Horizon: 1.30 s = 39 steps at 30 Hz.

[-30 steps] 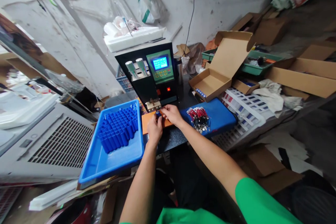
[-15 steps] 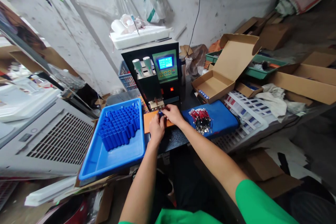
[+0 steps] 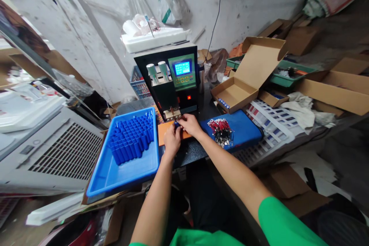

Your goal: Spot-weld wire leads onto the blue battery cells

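My left hand [image 3: 172, 139] and my right hand [image 3: 188, 123] meet over an orange board [image 3: 163, 128], just under the metal head of a black welding machine [image 3: 170, 84]. Together they pinch a small blue cylinder cell [image 3: 176, 123], fingers closed around it. A blue tray [image 3: 115, 178] on my left holds several upright blue cells [image 3: 131, 139]. To my right a bundle of red and silver wired parts [image 3: 219, 130] lies on a blue pad [image 3: 245, 128].
An open cardboard box [image 3: 236, 92] sits behind the pad, with more boxes and a green tray [image 3: 276, 78] at the right. A white slotted rack [image 3: 268, 123] lies beside the pad. A grey grilled unit [image 3: 43, 153] stands at the left.
The view shifted slightly between the earliest frame and now. Both hands stay together at the machine's head, holding the blue cell in much the same spot.
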Available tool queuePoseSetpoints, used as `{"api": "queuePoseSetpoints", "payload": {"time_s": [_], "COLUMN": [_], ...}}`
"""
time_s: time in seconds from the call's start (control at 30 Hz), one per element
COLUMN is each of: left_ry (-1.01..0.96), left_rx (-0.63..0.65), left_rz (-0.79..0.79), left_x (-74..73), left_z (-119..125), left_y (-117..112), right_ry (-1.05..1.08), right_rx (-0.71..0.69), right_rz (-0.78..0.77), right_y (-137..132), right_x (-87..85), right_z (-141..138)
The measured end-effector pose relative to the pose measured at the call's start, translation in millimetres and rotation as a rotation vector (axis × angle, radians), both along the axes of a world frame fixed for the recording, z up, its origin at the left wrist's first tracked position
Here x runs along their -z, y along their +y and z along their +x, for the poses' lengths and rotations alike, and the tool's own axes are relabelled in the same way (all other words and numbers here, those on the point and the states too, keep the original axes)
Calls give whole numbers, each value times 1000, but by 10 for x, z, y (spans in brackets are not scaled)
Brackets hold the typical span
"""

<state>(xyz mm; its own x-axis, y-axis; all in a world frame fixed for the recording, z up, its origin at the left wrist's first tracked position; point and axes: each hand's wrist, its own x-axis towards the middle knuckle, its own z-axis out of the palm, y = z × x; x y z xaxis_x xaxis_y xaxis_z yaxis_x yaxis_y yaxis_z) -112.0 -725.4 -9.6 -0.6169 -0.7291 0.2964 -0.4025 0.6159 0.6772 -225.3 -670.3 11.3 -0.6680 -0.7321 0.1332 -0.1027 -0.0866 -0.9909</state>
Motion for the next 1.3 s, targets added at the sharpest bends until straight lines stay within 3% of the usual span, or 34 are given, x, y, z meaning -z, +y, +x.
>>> {"api": "queuePoseSetpoints", "payload": {"time_s": [0.6,1.3], "left_ry": [37,41], "left_rx": [18,2], "left_rz": [-4,15], "left_x": [85,38], "left_z": [-6,-12], "left_y": [-57,-18], "right_ry": [34,29], "right_rx": [8,19], "right_rz": [-17,4], "right_y": [2,12], "right_x": [2,-14], "right_z": [6,10]}}
